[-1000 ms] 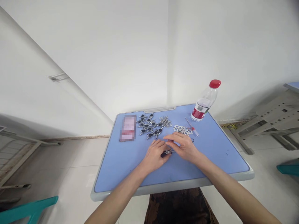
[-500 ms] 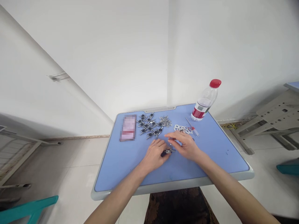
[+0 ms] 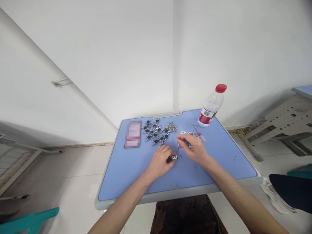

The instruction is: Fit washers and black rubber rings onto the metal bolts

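Note:
My left hand [image 3: 159, 161] rests on the blue table [image 3: 126, 169], fingers pinched on a small metal bracket with a black part [image 3: 173, 157]. My right hand [image 3: 193, 147] is just right of it, fingers curled over the near edge of a pile of silver washers [image 3: 188, 133]; a thin screw seems to hang from its fingertips towards the bracket. Behind my left hand lie several black-and-silver brackets [image 3: 154, 131] and a heap of screws [image 3: 172, 126].
A plastic bottle with a red cap [image 3: 211, 106] stands at the table's far right corner, a small red-handled screwdriver [image 3: 199, 133] beside it. A blurred phone [image 3: 133, 134] lies far left. Teal chairs, another desk and someone's shoe surround the table.
My right hand has moved back and slightly right, from beside my left hand to the washer pile. My left hand has kept its hold on the bracket.

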A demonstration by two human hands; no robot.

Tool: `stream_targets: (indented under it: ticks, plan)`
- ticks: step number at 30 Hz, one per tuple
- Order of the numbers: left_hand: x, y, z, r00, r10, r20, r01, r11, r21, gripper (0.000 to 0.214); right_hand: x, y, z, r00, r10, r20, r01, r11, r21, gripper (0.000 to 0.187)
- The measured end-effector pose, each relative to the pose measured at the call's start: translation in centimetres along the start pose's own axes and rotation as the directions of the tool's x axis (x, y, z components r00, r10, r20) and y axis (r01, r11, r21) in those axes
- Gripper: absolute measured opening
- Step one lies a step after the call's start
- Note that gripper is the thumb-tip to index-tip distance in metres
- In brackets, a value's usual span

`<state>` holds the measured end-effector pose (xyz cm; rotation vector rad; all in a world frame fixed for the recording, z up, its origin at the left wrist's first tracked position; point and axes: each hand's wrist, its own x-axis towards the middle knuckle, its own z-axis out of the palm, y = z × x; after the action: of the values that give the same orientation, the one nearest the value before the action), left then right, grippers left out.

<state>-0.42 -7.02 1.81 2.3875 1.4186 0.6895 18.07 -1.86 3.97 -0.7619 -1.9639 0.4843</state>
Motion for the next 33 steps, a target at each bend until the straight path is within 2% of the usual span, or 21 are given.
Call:
stream_targets:
  ticks: [12, 20, 26, 33]
  plan:
    - [0.07, -0.21, 0.21, 1.0, -0.001, -0.013, 0.0, 0.999, -0.046, 0.01, -0.26, -0.04, 0.28, 1.0, -0.021, 0.021, 0.021, 1.0, 0.022, 0.016]
    - [0.08, -0.02, 0.15, 1.0, -0.001, -0.007, 0.001, 0.999, -0.04, 0.01, -0.22, -0.02, 0.37, 0.998, -0.044, 0.048, 0.045, 0.999, -0.006, 0.017]
    - [0.06, -0.04, 0.25, 1.0, -0.011, -0.012, 0.011, 1.0, -0.028, 0.009, -0.16, -0.27, 0.08, 0.998, -0.061, 0.01, 0.061, 0.998, -0.008, 0.014]
    - [0.15, -0.14, 0.31, 1.0, 0.0, -0.01, 0.0, 1.0, -0.018, 0.009, -0.32, -0.15, 0.25, 0.997, -0.069, 0.044, 0.069, 0.998, -0.009, 0.016]
